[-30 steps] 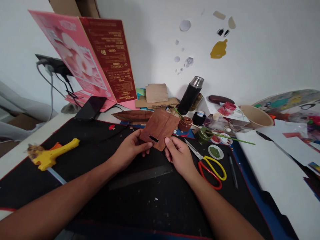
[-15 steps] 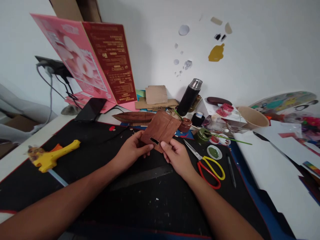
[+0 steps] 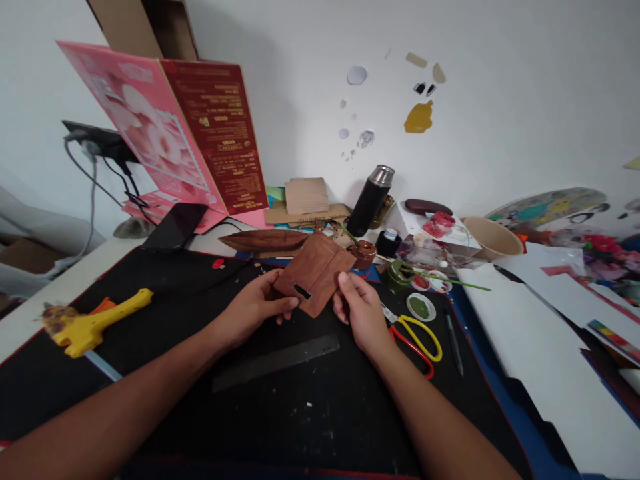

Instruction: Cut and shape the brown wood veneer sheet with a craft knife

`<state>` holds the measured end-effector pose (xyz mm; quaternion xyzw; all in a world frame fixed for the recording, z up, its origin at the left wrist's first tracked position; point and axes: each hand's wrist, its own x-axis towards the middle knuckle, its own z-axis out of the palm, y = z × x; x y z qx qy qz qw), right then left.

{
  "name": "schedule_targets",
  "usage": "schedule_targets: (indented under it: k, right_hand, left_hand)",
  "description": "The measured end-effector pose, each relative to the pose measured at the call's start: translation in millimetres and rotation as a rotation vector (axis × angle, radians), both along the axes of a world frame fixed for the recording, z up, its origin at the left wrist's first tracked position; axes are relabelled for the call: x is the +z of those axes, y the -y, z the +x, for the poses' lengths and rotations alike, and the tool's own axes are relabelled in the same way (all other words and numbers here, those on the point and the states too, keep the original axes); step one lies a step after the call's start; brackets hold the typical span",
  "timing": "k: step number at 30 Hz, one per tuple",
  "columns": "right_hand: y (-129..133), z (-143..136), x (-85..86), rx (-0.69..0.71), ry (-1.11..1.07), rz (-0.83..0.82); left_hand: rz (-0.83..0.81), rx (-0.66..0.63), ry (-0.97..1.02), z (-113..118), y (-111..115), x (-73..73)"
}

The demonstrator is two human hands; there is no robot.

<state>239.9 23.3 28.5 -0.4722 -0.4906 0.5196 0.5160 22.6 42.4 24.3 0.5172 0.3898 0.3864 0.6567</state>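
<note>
Between both hands I hold a flat brown-painted sheet [image 3: 315,270], probably cardboard, above the black mat [image 3: 280,427]. A crease runs across it, and a small dark slot is cut near its lower edge. My left hand [image 3: 260,298] pinches the lower left edge, thumb on top and fingers beneath. My right hand [image 3: 361,308] grips the right edge between thumb and fingers. Below the sheet lies a dark translucent ruler [image 3: 277,360]. Scissors [image 3: 417,340] with one red and one yellow handle lie close to my right hand, their blades partly hidden behind it.
A yellow glue gun [image 3: 100,323] lies at the left, a phone [image 3: 175,227] behind it. Along the back are a brown leaf-shaped piece [image 3: 263,241], a black flask [image 3: 370,200], paint jars [image 3: 399,275] and a green paint lid [image 3: 421,307]. A pen [image 3: 454,343] rests at right.
My right hand has shifted from the sheet's lower edge up to its right edge, uncovering the lower corner. The camera view has tilted and turned slightly.
</note>
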Motion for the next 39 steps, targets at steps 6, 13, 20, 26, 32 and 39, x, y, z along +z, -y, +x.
schedule_targets:
  k: [6,13,20,26,32,39]
  right_hand:
    - [-4.4,4.6,-1.0,-0.077,-0.124,-0.019]
    - [-4.7,2.1,0.6,-0.108,-0.220,-0.051]
    - [-1.1,-3.2,3.3,-0.082,-0.242,-0.090]
    - [0.1,-4.9,1.2,-0.065,-0.222,-0.091]
    - [1.8,-7.5,-1.5,0.001,-0.146,-0.078]
    - [1.1,-6.9,-3.3,-0.024,-0.167,-0.093]
  left_hand:
    - [-0.037,-0.067,0.016,-3.9,-1.6,1.8]
    - [0.009,-0.177,0.068,-4.4,-0.9,5.2]
    - [0.033,-0.270,-0.076,-0.8,3.1,7.0]
    - [0.002,-0.040,0.039,2.8,0.8,1.1]
    - [0.016,0.174,0.091,0.2,-4.0,-2.6]
    - [-0.026,0.160,0.181,4.5,-1.6,1.2]
